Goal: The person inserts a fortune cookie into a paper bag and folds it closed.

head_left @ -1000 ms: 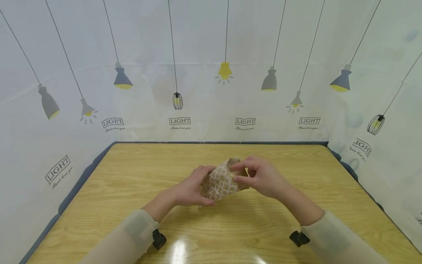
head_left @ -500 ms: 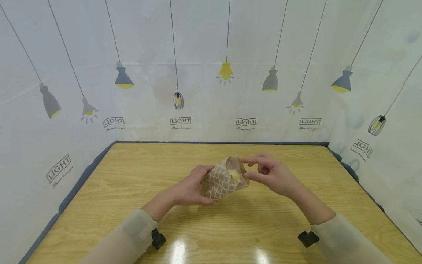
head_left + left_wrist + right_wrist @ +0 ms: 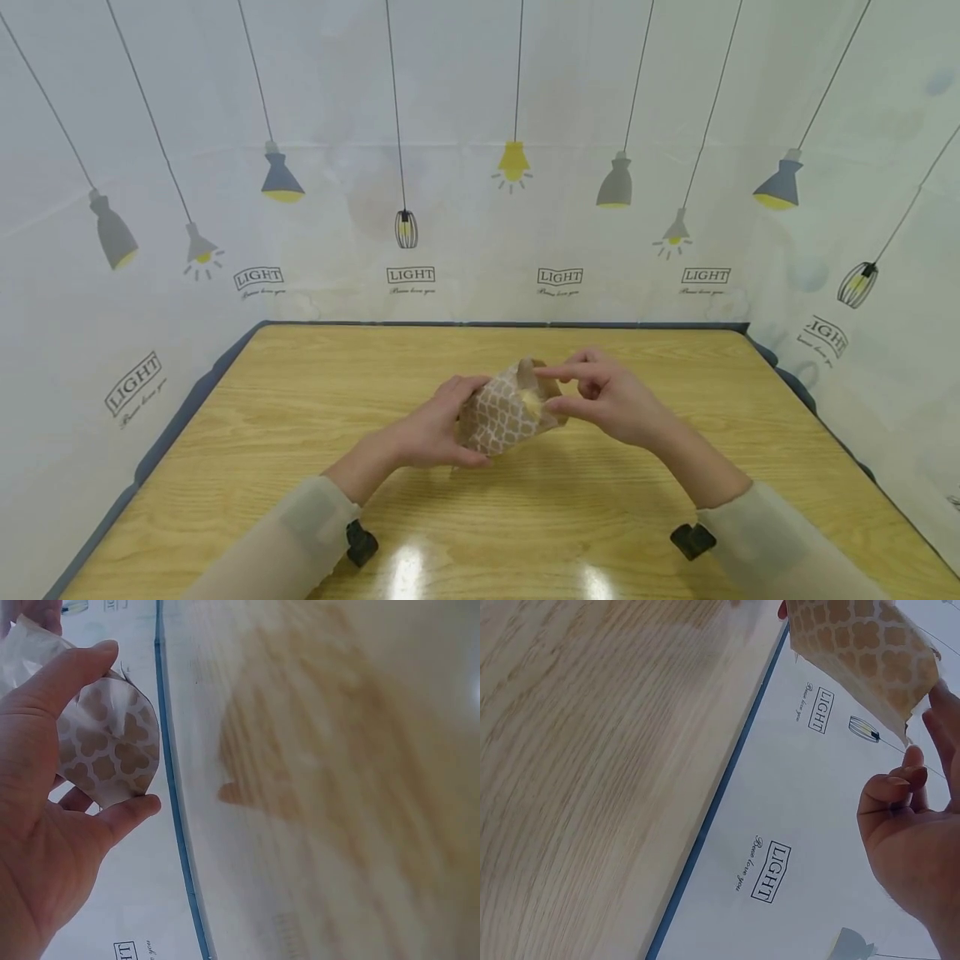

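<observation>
Wood-grain tabletop (image 3: 510, 525) before pale sheeting (image 3: 450, 92) printed with hanging lamps. Held above the wood, between both hands: a patterned paper bag (image 3: 498, 417), gripped at its left end between thumb and fingers of the left hand (image 3: 431, 433). At its mouth, the right hand (image 3: 618, 404), thumb and forefinger parted; cannot tell whether pinching paper. Long axis slanting rightward and away, mouth toward the right hand, pale yellow filling (image 3: 531, 403) inside.
</observation>
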Demonstrator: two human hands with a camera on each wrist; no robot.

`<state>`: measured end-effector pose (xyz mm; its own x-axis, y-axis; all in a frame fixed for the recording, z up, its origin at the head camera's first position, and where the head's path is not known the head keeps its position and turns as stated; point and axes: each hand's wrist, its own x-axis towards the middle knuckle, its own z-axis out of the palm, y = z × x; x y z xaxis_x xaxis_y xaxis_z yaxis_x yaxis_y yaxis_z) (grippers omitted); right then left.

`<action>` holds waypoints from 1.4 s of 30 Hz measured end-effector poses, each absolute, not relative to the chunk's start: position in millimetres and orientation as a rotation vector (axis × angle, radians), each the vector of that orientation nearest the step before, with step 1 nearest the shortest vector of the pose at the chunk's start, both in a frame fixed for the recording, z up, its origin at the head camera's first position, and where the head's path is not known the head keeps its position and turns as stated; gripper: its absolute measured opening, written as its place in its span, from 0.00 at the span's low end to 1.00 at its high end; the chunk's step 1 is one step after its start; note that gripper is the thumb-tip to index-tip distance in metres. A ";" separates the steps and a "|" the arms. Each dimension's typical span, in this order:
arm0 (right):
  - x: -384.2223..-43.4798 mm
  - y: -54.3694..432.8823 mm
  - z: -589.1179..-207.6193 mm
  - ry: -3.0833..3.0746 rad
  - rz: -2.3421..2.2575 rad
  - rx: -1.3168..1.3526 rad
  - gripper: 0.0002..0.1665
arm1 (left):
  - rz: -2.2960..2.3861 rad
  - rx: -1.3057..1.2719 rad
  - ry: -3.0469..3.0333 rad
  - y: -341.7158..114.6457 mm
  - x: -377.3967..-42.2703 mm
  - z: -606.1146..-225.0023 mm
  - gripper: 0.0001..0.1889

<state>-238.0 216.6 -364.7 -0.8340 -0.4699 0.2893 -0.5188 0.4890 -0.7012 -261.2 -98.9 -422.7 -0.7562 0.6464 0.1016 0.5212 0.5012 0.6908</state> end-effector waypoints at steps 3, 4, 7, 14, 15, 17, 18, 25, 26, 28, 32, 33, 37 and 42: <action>-239.1 214.3 -366.2 -2.672 1.293 0.881 0.24 | 1.090 1.009 2.571 -98.1 -261.0 -422.4 0.58; -239.4 213.4 -366.6 -2.680 1.290 0.877 0.24 | 1.088 1.011 2.571 -97.8 -260.9 -422.5 0.58; -240.7 211.5 -368.2 -2.703 1.273 0.865 0.24 | 1.083 1.017 2.572 -96.9 -261.3 -423.0 0.58; -242.4 208.1 -372.1 -2.764 1.297 0.832 0.24 | 1.072 1.015 2.576 -95.2 -260.9 -422.5 0.58; -243.0 208.0 -373.0 -2.769 1.295 0.824 0.24 | 1.072 1.017 2.575 -94.8 -260.9 -422.4 0.58; -243.1 207.5 -373.5 -2.767 1.300 0.821 0.24 | 1.074 1.019 2.574 -94.2 -260.9 -422.4 0.58; -243.1 207.1 -373.4 -2.765 1.302 0.822 0.24 | 1.074 1.021 2.575 -94.0 -260.9 -422.3 0.58; -242.9 202.8 -372.2 -2.778 1.303 0.823 0.22 | 1.076 1.045 2.576 -92.4 -261.4 -423.1 0.57; -242.6 201.9 -372.4 -2.782 1.304 0.818 0.22 | 1.077 1.047 2.574 -92.1 -261.2 -423.1 0.57; -242.2 199.8 -373.3 -2.782 1.301 0.821 0.22 | 1.075 1.048 2.570 -92.0 -260.7 -423.0 0.57; -241.5 196.8 -374.4 -2.776 1.279 0.831 0.22 | 1.078 1.046 2.567 -92.3 -260.5 -423.8 0.57; -241.2 196.6 -374.4 -2.770 1.277 0.832 0.22 | 1.081 1.049 2.572 -92.2 -260.5 -424.4 0.57; -240.3 199.2 -374.2 -2.710 1.279 0.811 0.21 | 1.138 1.028 2.598 -91.1 -260.8 -425.9 0.59; -237.9 204.4 -373.1 -2.613 1.326 0.773 0.23 | 1.214 0.912 2.687 -89.4 -260.4 -424.8 0.60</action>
<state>-237.9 204.4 -373.1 -0.8643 -0.3898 0.3179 -0.4868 0.4885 -0.7242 -260.4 -89.4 -424.8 -0.8238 0.5360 0.1844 0.4926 0.5162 0.7006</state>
